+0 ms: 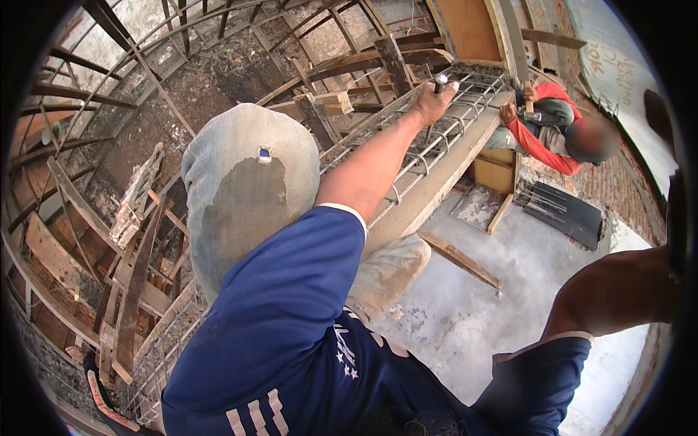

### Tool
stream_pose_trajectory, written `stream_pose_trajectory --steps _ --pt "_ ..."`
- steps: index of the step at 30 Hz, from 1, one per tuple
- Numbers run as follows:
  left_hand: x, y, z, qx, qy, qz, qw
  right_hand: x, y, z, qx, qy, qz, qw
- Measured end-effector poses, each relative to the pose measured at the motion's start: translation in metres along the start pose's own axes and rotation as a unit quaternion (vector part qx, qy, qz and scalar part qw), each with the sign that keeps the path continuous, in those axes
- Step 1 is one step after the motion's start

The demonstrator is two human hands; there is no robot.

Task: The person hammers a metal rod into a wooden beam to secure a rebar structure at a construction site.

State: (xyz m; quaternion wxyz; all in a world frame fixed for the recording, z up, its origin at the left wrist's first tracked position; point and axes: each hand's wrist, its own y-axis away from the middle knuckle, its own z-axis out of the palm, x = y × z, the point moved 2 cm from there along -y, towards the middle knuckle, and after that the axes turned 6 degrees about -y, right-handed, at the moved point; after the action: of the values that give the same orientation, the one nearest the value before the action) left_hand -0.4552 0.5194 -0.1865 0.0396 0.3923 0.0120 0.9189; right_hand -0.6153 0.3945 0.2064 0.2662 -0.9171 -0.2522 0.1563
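My left hand [432, 103] reaches forward over the rebar cage [414, 156], its fingers closed round a tool [440, 80] with a black grip and a shiny metal end. The tool's lower part is mostly hidden by the hand, so its exact kind does not show. Beneath, the steel bars and stirrups lie in a long trough with a timber side board [443, 163]. My legs straddle this trough, with a worn, stained knee [251, 156] on the left. My right arm [618, 294] is bent up toward the right edge, and its hand is out of the picture.
A co-worker in red sleeves [534, 145] crouches at the far right, holding a hammer [531, 109] by the board. Far below lies a grey floor [472, 291] with a dark panel [563, 214]. Timber framing [138, 269] and steel mesh [163, 349] fill the left side.
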Motion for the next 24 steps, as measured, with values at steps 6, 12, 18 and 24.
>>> stream_pose_trajectory --steps 6,12,18,24 --pt "-0.039 0.002 -0.012 0.023 -0.151 0.181 0.972 0.135 0.108 0.078 -0.419 0.188 0.108 0.881" --pt "-0.056 -0.01 -0.008 -0.005 -0.148 -0.049 0.988 0.041 0.019 -0.001 -0.245 0.051 0.114 0.961" --pt "-0.043 0.006 0.054 -0.062 -0.051 -0.064 0.995 0.038 -0.014 -0.056 0.062 -0.004 0.096 0.993" --pt "-0.05 0.017 0.034 0.022 -0.069 -0.017 0.997 0.168 0.132 0.022 -0.372 0.184 0.188 0.89"
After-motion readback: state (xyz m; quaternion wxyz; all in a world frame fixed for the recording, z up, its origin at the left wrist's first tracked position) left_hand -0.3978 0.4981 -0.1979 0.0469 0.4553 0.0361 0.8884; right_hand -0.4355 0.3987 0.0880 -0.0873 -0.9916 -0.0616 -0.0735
